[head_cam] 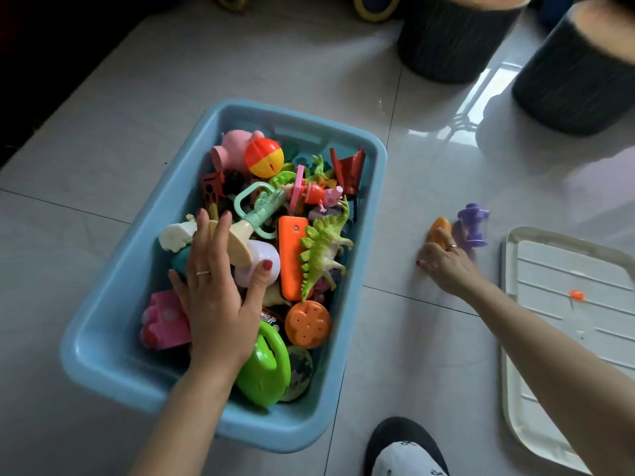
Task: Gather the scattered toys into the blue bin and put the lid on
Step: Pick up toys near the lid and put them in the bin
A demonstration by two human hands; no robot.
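Blue bin (103, 341): standing on the tiled floor (86, 218), lid off, already holding most of the toys. Among them are a green dinosaur (321, 250), an orange slab-shaped toy (290, 259), a red-and-yellow ball (264, 157), a pink pig figure (235, 144), a mint trumpet (256, 209), a pink block (165, 319), a green ring handle (266, 365) and an orange flower disc (307, 324).

Left hand (218, 286): lying inside the bin with fingers spread and fairly straight, pressing flat on the pile over the trumpet's cream bell; holding nothing.

Right hand (445, 262): reaching out over the floor right of the bin, fingers coming down onto a small orange toy (441, 228). Motion blur makes it unclear whether they are already closing round it.

Purple toy (472, 225): sitting on the floor just beside the orange one, untouched.

Lid (563, 290): white, lying flat on the floor at the right edge of view, well apart from the bin, with a small orange piece (576, 295) resting on it.

Status, judged: gathering is nearing its end. Two loose toys and possibly the piece on the lid are remaining; lidding is not yet begun.
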